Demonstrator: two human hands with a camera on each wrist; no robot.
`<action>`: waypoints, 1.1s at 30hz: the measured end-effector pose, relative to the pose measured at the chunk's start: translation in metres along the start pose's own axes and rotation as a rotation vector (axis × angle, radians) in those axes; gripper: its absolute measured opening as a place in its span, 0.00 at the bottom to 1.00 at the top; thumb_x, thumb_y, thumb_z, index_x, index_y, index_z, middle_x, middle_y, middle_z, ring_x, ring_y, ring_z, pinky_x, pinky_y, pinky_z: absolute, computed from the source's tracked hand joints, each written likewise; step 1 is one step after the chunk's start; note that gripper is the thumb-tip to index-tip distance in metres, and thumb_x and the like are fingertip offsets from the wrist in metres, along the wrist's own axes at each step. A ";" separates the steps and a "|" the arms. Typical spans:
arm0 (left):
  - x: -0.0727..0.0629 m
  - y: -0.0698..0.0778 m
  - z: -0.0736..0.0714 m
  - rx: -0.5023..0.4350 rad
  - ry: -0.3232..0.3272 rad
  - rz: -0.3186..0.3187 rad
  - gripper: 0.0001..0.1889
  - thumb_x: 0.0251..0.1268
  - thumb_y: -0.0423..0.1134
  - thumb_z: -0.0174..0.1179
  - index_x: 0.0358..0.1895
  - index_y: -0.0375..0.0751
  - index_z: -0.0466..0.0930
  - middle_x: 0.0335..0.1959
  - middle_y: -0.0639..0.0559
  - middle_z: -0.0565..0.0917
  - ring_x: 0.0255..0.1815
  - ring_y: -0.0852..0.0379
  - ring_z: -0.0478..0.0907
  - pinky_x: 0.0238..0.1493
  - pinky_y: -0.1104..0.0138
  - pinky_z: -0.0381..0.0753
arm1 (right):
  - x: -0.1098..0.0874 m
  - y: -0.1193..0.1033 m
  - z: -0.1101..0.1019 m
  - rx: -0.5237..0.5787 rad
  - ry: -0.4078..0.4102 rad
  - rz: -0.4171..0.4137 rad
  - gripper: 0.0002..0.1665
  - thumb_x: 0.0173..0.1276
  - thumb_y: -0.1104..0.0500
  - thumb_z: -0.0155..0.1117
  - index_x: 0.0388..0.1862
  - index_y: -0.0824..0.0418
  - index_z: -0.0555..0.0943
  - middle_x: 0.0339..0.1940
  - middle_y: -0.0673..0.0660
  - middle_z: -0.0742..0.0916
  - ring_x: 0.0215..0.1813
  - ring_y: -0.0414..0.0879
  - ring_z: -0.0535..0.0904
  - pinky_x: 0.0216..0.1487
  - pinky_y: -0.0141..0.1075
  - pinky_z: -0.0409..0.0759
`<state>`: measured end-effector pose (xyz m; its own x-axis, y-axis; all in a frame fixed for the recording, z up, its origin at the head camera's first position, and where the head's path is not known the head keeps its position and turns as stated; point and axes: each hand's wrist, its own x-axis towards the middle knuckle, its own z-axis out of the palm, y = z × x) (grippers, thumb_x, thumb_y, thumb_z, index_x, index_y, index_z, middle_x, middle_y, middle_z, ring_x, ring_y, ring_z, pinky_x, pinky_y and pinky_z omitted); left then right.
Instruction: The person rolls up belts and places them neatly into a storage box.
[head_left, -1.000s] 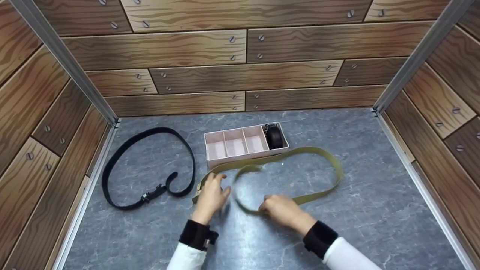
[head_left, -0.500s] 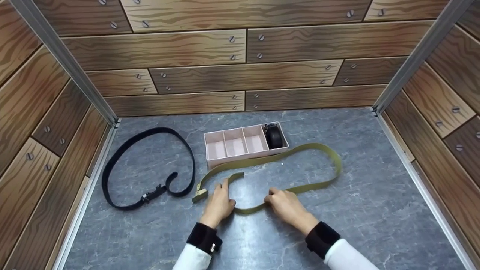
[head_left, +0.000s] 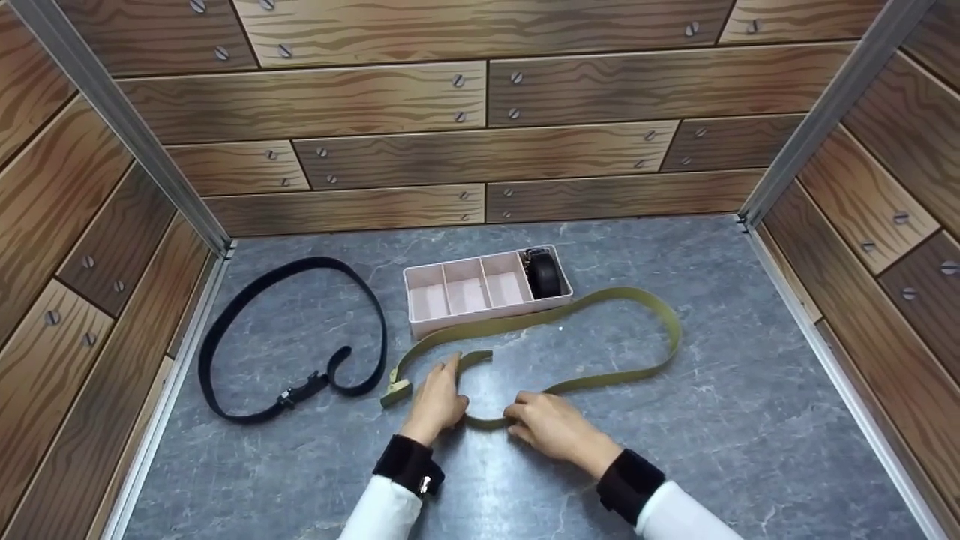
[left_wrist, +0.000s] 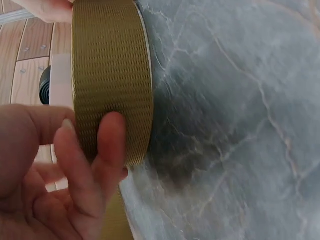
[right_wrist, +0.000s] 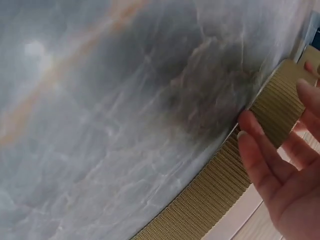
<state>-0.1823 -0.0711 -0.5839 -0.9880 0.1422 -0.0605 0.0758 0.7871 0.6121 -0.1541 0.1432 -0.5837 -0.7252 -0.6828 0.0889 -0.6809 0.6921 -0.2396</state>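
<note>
Gripping olive belt (head_left: 517,323): left hand (head_left: 435,405), right hand (head_left: 556,427) | long axis sideways | buckle (head_left: 399,388) leftmost, tip (head_left: 480,355) pointing right

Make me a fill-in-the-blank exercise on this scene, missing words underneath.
The pink tray has ____ compartments.
With the coiled black belt in one compartment, ____ are empty.
In the head view, the loose black belt lies to the tray's ____.
The left hand and right hand hold the olive belt, leaving ____ black belts untouched.

Missing words: four; three; left; two.
</note>
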 end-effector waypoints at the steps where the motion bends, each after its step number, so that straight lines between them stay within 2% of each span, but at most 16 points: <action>1: 0.000 -0.001 0.000 -0.006 -0.016 0.001 0.38 0.49 0.28 0.64 0.70 0.37 0.66 0.62 0.27 0.71 0.56 0.31 0.75 0.56 0.47 0.74 | 0.001 0.000 0.000 -0.012 0.003 0.006 0.13 0.63 0.51 0.70 0.41 0.58 0.85 0.33 0.51 0.81 0.31 0.46 0.80 0.35 0.41 0.80; 5: 0.000 -0.003 0.000 -0.016 -0.034 0.028 0.34 0.51 0.29 0.64 0.67 0.40 0.71 0.61 0.28 0.72 0.55 0.32 0.75 0.55 0.46 0.75 | 0.006 -0.001 0.003 -0.148 0.013 0.016 0.18 0.62 0.43 0.69 0.33 0.57 0.82 0.30 0.51 0.79 0.29 0.47 0.77 0.34 0.42 0.78; 8: 0.000 -0.005 0.000 0.001 -0.027 0.065 0.29 0.52 0.27 0.63 0.62 0.42 0.74 0.56 0.33 0.77 0.52 0.36 0.78 0.50 0.48 0.77 | 0.011 -0.001 0.006 -0.244 0.029 0.009 0.20 0.63 0.40 0.67 0.31 0.56 0.80 0.29 0.52 0.79 0.28 0.49 0.77 0.33 0.42 0.77; 11: 0.001 -0.006 -0.001 0.016 -0.035 0.110 0.24 0.52 0.23 0.61 0.55 0.44 0.78 0.50 0.40 0.82 0.47 0.41 0.80 0.45 0.52 0.79 | 0.015 0.002 0.007 -0.282 0.051 0.018 0.19 0.63 0.40 0.66 0.31 0.55 0.81 0.28 0.52 0.79 0.26 0.50 0.77 0.29 0.42 0.76; 15: 0.003 -0.008 -0.002 0.016 -0.044 0.158 0.20 0.50 0.18 0.56 0.44 0.43 0.80 0.43 0.43 0.84 0.42 0.44 0.81 0.41 0.55 0.80 | 0.022 0.012 0.005 -0.293 0.101 0.070 0.17 0.62 0.42 0.67 0.28 0.55 0.84 0.24 0.52 0.78 0.22 0.50 0.77 0.24 0.41 0.74; 18: 0.003 -0.010 -0.003 0.016 -0.052 0.157 0.18 0.51 0.18 0.54 0.41 0.43 0.80 0.40 0.43 0.84 0.37 0.44 0.81 0.35 0.56 0.80 | 0.026 0.020 0.003 -0.289 0.152 0.112 0.16 0.60 0.44 0.69 0.24 0.55 0.86 0.22 0.51 0.77 0.20 0.51 0.77 0.21 0.43 0.74; 22: 0.001 -0.010 -0.004 0.060 -0.056 0.152 0.16 0.56 0.22 0.56 0.45 0.43 0.79 0.40 0.42 0.83 0.36 0.43 0.82 0.34 0.55 0.81 | 0.028 0.024 0.002 -0.276 0.180 0.132 0.13 0.58 0.49 0.72 0.22 0.56 0.86 0.20 0.51 0.76 0.19 0.53 0.77 0.19 0.46 0.76; 24: 0.001 -0.010 -0.004 0.091 -0.054 0.164 0.18 0.57 0.24 0.59 0.50 0.43 0.80 0.41 0.41 0.84 0.41 0.42 0.82 0.40 0.52 0.80 | 0.029 0.023 0.003 -0.261 0.175 0.120 0.07 0.59 0.55 0.71 0.25 0.57 0.86 0.21 0.52 0.78 0.19 0.54 0.78 0.19 0.46 0.76; 26: 0.001 -0.010 -0.003 0.083 -0.055 0.158 0.19 0.59 0.25 0.59 0.54 0.43 0.80 0.44 0.39 0.84 0.43 0.41 0.82 0.42 0.51 0.80 | 0.029 0.021 0.004 -0.226 0.153 0.093 0.01 0.59 0.61 0.70 0.29 0.57 0.86 0.24 0.52 0.80 0.22 0.53 0.79 0.20 0.44 0.77; 27: 0.001 -0.009 -0.003 0.076 -0.053 0.152 0.19 0.60 0.26 0.59 0.55 0.43 0.80 0.45 0.38 0.84 0.43 0.41 0.82 0.42 0.51 0.81 | 0.029 0.020 0.004 -0.194 0.134 0.075 0.01 0.60 0.62 0.69 0.31 0.57 0.86 0.26 0.53 0.81 0.24 0.52 0.80 0.22 0.44 0.78; 29: 0.001 -0.009 -0.002 0.059 -0.055 0.132 0.18 0.62 0.27 0.59 0.55 0.42 0.80 0.45 0.38 0.85 0.42 0.42 0.83 0.41 0.52 0.81 | 0.028 0.018 0.004 -0.125 0.088 0.035 0.03 0.61 0.62 0.69 0.34 0.57 0.85 0.30 0.53 0.81 0.28 0.50 0.81 0.27 0.42 0.80; 31: 0.001 -0.009 -0.001 0.044 -0.052 0.122 0.16 0.62 0.26 0.58 0.52 0.42 0.81 0.45 0.39 0.85 0.40 0.43 0.83 0.39 0.54 0.81 | 0.028 0.017 0.004 -0.054 0.052 0.015 0.05 0.63 0.56 0.70 0.35 0.57 0.85 0.32 0.53 0.81 0.31 0.48 0.80 0.32 0.40 0.80; 33: 0.002 -0.009 -0.002 0.044 -0.054 0.136 0.15 0.60 0.25 0.59 0.49 0.41 0.83 0.43 0.40 0.85 0.40 0.44 0.83 0.39 0.54 0.81 | 0.028 0.018 0.003 -0.004 0.043 0.019 0.10 0.63 0.51 0.71 0.33 0.57 0.85 0.33 0.53 0.80 0.31 0.47 0.79 0.34 0.40 0.80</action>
<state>-0.1848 -0.0787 -0.5882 -0.9595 0.2807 -0.0227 0.2154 0.7837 0.5826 -0.1867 0.1361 -0.5881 -0.7419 -0.6586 0.1255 -0.6670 0.7062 -0.2375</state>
